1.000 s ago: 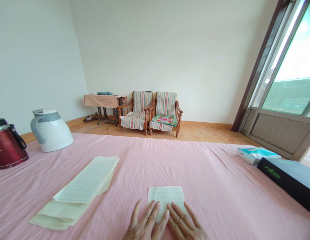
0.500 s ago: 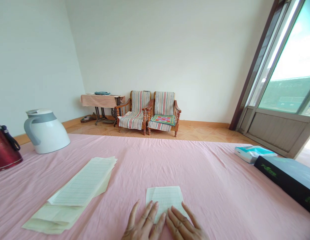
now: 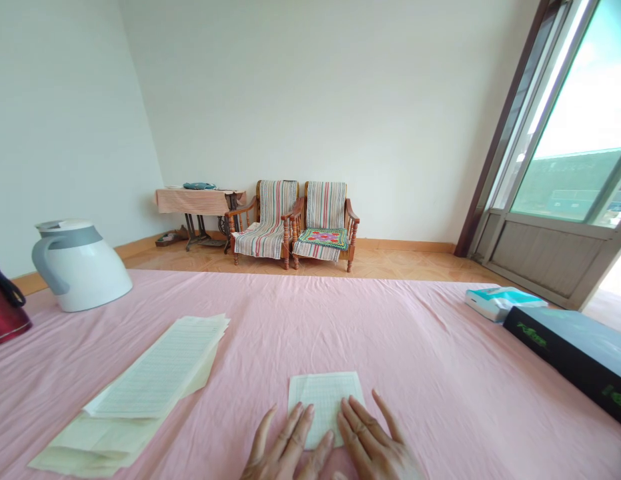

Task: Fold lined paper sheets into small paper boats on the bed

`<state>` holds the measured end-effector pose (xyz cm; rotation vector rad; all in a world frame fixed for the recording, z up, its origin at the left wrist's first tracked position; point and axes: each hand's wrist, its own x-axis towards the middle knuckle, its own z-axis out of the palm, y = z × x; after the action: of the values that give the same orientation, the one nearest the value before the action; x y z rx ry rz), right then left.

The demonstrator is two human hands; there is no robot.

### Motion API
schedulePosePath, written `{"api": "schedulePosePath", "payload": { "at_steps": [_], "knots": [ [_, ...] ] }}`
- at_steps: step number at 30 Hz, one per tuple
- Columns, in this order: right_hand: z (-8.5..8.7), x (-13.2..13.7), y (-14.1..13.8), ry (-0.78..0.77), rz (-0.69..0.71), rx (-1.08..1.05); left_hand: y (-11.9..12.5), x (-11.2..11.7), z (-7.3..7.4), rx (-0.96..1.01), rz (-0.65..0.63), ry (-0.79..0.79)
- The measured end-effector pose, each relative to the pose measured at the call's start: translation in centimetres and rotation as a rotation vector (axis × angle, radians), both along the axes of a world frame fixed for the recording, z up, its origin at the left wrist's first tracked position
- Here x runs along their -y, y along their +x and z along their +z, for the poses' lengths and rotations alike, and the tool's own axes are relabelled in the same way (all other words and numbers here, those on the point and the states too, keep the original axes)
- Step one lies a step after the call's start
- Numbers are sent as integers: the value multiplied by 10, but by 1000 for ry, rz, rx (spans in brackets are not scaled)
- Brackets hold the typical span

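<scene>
A small sheet of pale green lined paper point(image 3: 326, 390), apparently folded, lies flat on the pink cloth in front of me. On its lower left part rest the fingertips of my left hand point(image 3: 287, 443), fingers stretched out. My right hand point(image 3: 373, 440) presses its lower right edge, fingers extended and little finger raised apart. Neither hand grips anything. Left of them lies a loose stack of similar lined sheets point(image 3: 155, 373), longer than the piece under my hands.
The pink cloth point(image 3: 420, 380) covers the surface. At left stand a white and grey jug point(image 3: 93, 270) and a red flask point(image 3: 5, 307). At right lie a black box point(image 3: 555, 353) and a tissue pack point(image 3: 500, 301). Two wooden armchairs point(image 3: 295, 227) stand against the wall.
My hands have moved slightly apart, the right one shifting to the right, and more of the paper's middle shows. The whole view has shifted a little.
</scene>
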<state>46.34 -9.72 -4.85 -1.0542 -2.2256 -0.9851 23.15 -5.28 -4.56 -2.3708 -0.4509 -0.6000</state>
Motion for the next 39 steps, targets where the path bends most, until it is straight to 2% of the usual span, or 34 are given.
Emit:
{"api": "schedulePosePath", "payload": {
  "at_steps": [7, 11, 14, 16, 26, 31, 35, 39],
  "knots": [
    [-5, 0, -1, 31, 1, -31, -1, -1, -7, 14, -5, 20],
    [-6, -1, -3, 39, 16, -47, -3, -5, -19, 44, -13, -27],
    [-14, -2, -11, 80, 34, -204, -4, -8, -29, 72, -15, -56],
    [-20, -3, -16, 102, 58, -299, -4, -8, -31, 77, -23, -58],
    [-25, -4, -19, 147, 88, -273, -2, -5, -25, 41, 15, 12],
    [-28, -1, -22, 112, 88, -264, -1, 1, -8, -39, 18, 1],
    [-29, 3, -19, 105, 74, -254, -4, 6, 4, -42, 12, -82],
    [-30, 6, -16, 97, 46, -264, -10, 9, 6, -6, 26, -145]
  ]
}}
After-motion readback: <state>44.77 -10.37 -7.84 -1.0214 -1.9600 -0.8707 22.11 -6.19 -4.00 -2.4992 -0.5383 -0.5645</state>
